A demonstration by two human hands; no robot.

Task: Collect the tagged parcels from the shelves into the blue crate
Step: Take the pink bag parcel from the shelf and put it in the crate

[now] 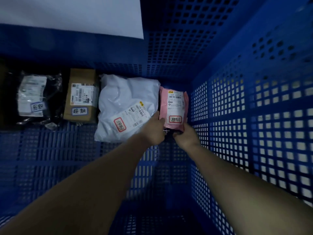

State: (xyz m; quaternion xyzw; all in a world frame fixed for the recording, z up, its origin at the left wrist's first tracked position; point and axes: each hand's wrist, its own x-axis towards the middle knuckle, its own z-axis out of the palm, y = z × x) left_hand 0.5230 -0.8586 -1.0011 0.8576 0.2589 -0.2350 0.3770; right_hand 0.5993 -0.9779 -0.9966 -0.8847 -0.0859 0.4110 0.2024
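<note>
Pink parcel (176, 106): long axis runs near-to-far, label facing up, red-framed tag (175, 119) at the near end, toward the hands. It sits in the far right corner of the blue crate (237, 116), just beside the right wall. It's last in a row along the far wall: black bag (37, 99), cardboard box (81, 95), white bag (122, 99), then pink.

Crate floor is slatted, walls are perforated grid, light is dim. White sheet (71, 12) at top left, above the far wall.

Left hand (155, 128) holds the parcel's near left edge, between it and the white bag. Right hand (186, 134) is curled round the near right corner. Can't tell if the parcel lies flat.
</note>
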